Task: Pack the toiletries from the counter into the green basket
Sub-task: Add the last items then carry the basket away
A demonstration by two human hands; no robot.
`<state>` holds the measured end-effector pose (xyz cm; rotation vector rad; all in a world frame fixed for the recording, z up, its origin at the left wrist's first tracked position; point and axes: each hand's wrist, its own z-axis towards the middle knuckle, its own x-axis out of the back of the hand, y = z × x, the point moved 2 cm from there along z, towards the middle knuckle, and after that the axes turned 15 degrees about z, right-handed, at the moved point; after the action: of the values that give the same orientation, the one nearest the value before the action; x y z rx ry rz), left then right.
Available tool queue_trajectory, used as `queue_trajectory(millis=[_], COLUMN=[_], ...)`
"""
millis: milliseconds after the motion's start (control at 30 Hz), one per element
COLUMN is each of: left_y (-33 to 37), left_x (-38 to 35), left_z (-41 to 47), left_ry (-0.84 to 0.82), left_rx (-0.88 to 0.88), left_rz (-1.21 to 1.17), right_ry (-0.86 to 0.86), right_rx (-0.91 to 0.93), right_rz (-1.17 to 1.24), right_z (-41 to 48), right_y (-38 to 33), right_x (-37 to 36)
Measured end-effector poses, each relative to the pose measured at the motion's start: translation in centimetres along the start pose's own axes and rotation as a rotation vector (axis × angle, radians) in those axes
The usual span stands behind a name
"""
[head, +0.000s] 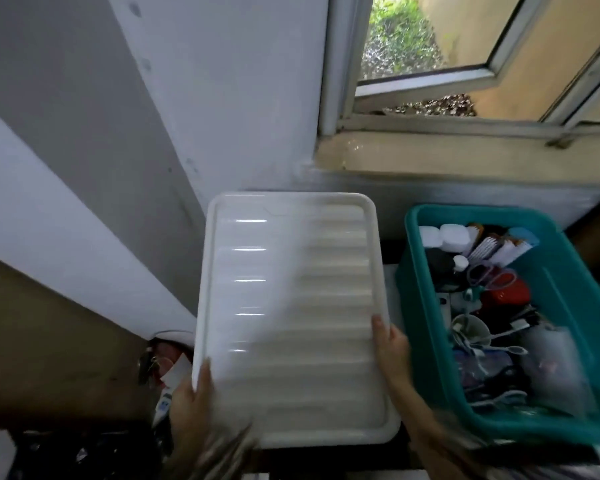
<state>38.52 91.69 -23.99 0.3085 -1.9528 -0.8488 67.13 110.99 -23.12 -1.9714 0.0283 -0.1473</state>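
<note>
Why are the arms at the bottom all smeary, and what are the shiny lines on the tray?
Head view: forearms below the left hand and right hand are blurred; head view: the bright streaks on the white tray are glare, probably from the window; head view: the wide lens bends the walls.

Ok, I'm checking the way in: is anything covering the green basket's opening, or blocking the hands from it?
Nothing visible covers the green basket; its top is open. But the white tray, gripped by the left hand and right hand, is beside it and occupies both.
</note>
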Motion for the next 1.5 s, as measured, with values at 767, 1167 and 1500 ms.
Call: queue_trajectory(millis=[767, 1167, 1500], left_y=[14.6, 20.3, 18.5], left_x=[-2.2, -14.8, -19.6], left_z=[-12.5, -23.9, -28.3], left_ry=[-0.134, -0.122, -0.082], left_rx=[-0.490, -0.488, -0.369], left_rz=[-0.133, -0.029, 0.095], right_ry=[0.154, 0.261, 0.234], right_rx=[0.353, 0.361, 0.332], right_rz=[-0.059, -0.194, -0.403], right_z=[-3.9, 5.3, 10.3], right_y=[-12.6, -11.8, -9.5], right_x=[18.6, 34.9, 38.7])
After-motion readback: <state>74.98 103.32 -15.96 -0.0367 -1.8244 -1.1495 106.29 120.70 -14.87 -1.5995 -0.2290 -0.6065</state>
